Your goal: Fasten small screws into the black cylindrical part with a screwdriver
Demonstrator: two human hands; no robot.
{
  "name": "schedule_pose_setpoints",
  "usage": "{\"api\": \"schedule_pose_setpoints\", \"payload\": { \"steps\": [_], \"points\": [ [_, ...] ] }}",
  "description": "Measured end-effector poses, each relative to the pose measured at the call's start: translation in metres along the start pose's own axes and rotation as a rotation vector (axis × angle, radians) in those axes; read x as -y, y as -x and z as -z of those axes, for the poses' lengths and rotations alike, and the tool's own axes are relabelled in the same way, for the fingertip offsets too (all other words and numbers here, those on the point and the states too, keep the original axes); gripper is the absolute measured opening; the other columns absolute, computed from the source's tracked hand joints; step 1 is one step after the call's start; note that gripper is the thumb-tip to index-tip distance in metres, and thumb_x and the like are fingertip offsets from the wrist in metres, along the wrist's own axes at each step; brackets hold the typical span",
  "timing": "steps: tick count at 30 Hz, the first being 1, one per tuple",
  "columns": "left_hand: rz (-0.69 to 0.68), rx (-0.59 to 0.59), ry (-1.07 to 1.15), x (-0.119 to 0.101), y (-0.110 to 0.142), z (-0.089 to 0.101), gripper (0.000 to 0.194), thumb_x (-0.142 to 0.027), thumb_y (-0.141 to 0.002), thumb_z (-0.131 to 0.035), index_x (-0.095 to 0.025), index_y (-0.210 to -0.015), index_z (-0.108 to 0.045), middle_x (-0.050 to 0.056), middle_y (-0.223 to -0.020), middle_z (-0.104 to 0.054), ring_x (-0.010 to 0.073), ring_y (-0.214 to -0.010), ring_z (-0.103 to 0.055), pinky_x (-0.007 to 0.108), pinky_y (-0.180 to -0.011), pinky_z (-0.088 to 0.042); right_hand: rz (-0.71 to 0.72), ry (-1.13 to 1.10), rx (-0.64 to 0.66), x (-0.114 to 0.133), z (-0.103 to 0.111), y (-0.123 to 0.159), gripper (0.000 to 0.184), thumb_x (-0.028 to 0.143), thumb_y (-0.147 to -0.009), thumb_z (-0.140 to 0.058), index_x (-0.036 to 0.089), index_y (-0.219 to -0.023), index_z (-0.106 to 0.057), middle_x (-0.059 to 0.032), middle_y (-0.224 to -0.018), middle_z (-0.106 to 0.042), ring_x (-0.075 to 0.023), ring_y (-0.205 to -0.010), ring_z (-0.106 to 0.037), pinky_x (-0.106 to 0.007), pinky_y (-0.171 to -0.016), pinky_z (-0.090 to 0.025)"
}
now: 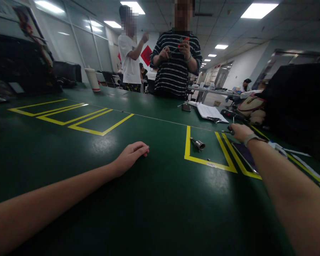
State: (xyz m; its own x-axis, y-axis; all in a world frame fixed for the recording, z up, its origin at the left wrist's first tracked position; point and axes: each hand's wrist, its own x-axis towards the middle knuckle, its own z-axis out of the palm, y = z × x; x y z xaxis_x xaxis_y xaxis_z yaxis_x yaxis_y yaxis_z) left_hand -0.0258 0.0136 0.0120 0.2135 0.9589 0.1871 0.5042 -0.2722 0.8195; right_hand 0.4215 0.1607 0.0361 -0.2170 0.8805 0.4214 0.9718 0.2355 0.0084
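Observation:
My left hand (132, 156) rests on the green table (154, 199), its fingers curled together and nothing visible in them. On the right, my right hand (240, 133) is closed around a small dark-handled tool (231, 131) with a thin metal shaft pointing left; its exact kind is unclear. Between the hands, inside a yellow-taped square, lies a shiny bell-shaped metal part (199, 144) with a stem. A tiny dark piece (208, 159) sits nearer the tape's front edge. Below my right wrist, a flat dark phone-like object (244, 156) is partly covered by my forearm.
More yellow tape outlines (86, 130) mark the table's left side. A paper cup (92, 79) stands at the far left. Papers on a clipboard (211, 112) and a phone (186, 107) lie at the back. A person in a striped shirt (174, 65) stands across the table.

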Motion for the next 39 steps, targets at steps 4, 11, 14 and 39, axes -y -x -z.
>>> {"api": "schedule_pose_setpoints", "payload": {
  "steps": [4,11,14,39],
  "points": [
    [-0.090,0.010,-0.075,0.004,0.002,0.001,0.029,-0.040,-0.083,-0.041,-0.016,-0.081,-0.057,0.002,-0.075,-0.057,0.0169,-0.074,-0.054,0.030,-0.069,-0.044,0.089,0.119,0.139,0.029,0.047,0.005,0.019,0.003,-0.074,-0.052,0.005,-0.090,-0.062,-0.0224,-0.089,-0.063,-0.0235,-0.079,-0.060,-0.035,-0.066,-0.037],
    [-0.432,-0.032,-0.309,-0.003,0.019,0.000,0.022,-0.033,-0.083,-0.047,-0.016,-0.095,-0.053,0.007,-0.095,-0.055,0.0200,-0.092,-0.052,0.036,-0.082,-0.044,0.248,0.093,0.054,0.127,0.103,0.036,0.030,0.017,-0.069,-0.057,0.015,-0.098,-0.056,-0.0111,-0.089,-0.063,-0.0240,-0.081,-0.058,-0.032,-0.069,-0.040],
    [-0.542,-0.049,-0.309,-0.011,0.029,-0.005,0.030,-0.031,-0.082,-0.050,-0.017,-0.109,-0.046,0.010,-0.112,-0.051,0.0218,-0.107,-0.047,0.038,-0.092,-0.041,0.268,-0.134,0.029,0.188,0.106,0.061,0.028,0.017,-0.067,-0.058,0.018,-0.095,-0.055,-0.0067,-0.085,-0.063,-0.0212,-0.076,-0.059,-0.030,-0.065,-0.042],
    [-0.431,0.019,-0.144,0.001,0.028,-0.007,0.021,-0.026,-0.068,-0.066,-0.016,-0.072,-0.048,0.002,-0.084,-0.049,0.0144,-0.075,-0.048,0.028,-0.065,-0.042,-0.038,-1.569,-0.020,0.299,0.049,0.146,0.028,0.033,-0.089,-0.042,0.023,-0.084,-0.067,-0.0020,-0.074,-0.061,-0.0159,-0.072,-0.056,-0.031,-0.066,-0.044]
  ]
}}
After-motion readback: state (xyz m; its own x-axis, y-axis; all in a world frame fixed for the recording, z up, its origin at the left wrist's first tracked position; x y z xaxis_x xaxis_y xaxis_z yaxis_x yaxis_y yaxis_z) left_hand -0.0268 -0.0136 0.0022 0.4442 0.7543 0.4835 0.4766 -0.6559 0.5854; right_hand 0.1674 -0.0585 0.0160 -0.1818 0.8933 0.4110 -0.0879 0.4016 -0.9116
